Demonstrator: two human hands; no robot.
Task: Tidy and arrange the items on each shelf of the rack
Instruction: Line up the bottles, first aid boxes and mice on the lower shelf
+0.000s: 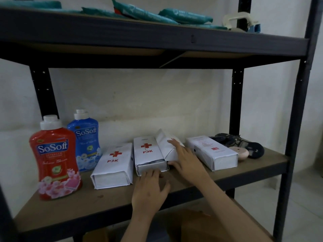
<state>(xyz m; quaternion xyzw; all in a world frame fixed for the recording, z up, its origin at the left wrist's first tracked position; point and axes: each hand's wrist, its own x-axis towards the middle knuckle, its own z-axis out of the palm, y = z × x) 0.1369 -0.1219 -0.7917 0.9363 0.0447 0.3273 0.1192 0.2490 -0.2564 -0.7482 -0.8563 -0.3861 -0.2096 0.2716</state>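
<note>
Head view, middle shelf of the rack, left to right. Red SoSoft bottle upright at the front left, blue SoSoft bottle upright just behind and right of it. Next, first P3K box lying flat, long axis front-to-back, apart from the bottles. Second P3K box lies parallel just to its right, narrow gap between them. Left hand sits at the near end face of this second box, fingers fairly straight, fingertips touching the end; it grips nothing, looks like a push or a steadying contact. Third white box is tilted, leaning against the right side of the second box, not flat. Right hand lies on top of it, fingers spread over the upper face, thumb by the near corner; whether it grips or only presses, cannot tell. Fourth white box lies flat further right, skewed relative to the others, well apart from the hand. Behind it, dark shoes and a pink round item. Upper shelf holds teal packets and a tape dispenser.

Judgement: the tilted box is the one in hand. It lies directly under the right hand, long axis front-to-back, and needs laying flat alongside the second box. The skewed fourth box is nearer the right hand.
</note>
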